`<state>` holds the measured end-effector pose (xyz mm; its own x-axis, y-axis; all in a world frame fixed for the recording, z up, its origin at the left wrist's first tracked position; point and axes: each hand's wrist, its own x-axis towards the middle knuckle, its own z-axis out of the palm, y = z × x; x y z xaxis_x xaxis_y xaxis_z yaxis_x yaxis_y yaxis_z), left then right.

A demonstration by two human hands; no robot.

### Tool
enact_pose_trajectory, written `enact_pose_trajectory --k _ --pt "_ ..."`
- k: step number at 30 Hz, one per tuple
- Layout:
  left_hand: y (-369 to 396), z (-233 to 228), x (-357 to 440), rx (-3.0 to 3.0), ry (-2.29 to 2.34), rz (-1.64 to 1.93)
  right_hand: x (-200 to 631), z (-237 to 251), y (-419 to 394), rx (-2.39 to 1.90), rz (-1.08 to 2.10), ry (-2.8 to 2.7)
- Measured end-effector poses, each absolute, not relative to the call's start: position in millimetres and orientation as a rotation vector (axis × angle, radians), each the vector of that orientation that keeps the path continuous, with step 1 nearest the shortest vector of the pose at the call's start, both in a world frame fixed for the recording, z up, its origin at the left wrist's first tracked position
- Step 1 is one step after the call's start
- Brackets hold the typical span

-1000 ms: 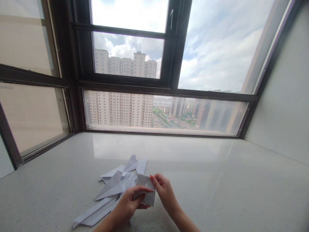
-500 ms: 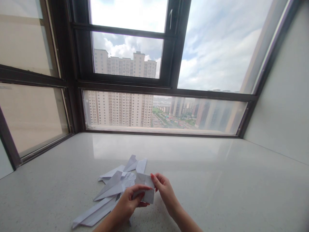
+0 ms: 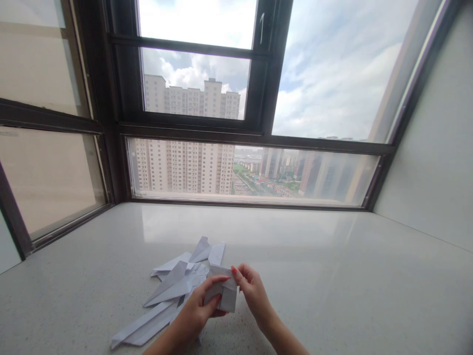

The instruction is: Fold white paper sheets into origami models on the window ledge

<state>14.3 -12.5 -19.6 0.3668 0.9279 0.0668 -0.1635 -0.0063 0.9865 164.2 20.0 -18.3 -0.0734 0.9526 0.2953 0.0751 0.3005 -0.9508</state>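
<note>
A small folded piece of white paper [image 3: 228,297] is pinched between both my hands just above the stone sill. My left hand [image 3: 197,310] grips its lower left side, thumb on top. My right hand [image 3: 253,293] holds its upper right edge with fingertips. Directly left of the hands lies a heap of folded white paper planes [image 3: 173,288], several of them overlapping, and the held paper partly hides the heap's right side.
The pale speckled stone sill [image 3: 332,276] stretches wide to the right and ahead. Dark-framed windows [image 3: 254,138] close off the far edge and the left side. A plain wall [image 3: 436,162] bounds the right.
The held paper has been folded smaller and lowered slightly. My left thumb has slid up along its top edge, and my right fingers have closed in toward it.
</note>
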Motion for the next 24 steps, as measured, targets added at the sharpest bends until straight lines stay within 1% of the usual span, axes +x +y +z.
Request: enact_pose_trajectory --k 9,17,24 --pt "-9.0 -19.6 11.0 1.331 0.78 0.983 163.8 -19.0 22.2 -1.039 1.039 -1.422" --pt "-13.6 -10.6 12.0 1.289 0.814 1.143 161.9 -24.2 24.5 -1.008 1.171 -1.471" --pt "-12.4 -18.6 14.5 1.325 0.838 1.127 164.0 -29.0 26.5 -0.992 1.123 -1.512"
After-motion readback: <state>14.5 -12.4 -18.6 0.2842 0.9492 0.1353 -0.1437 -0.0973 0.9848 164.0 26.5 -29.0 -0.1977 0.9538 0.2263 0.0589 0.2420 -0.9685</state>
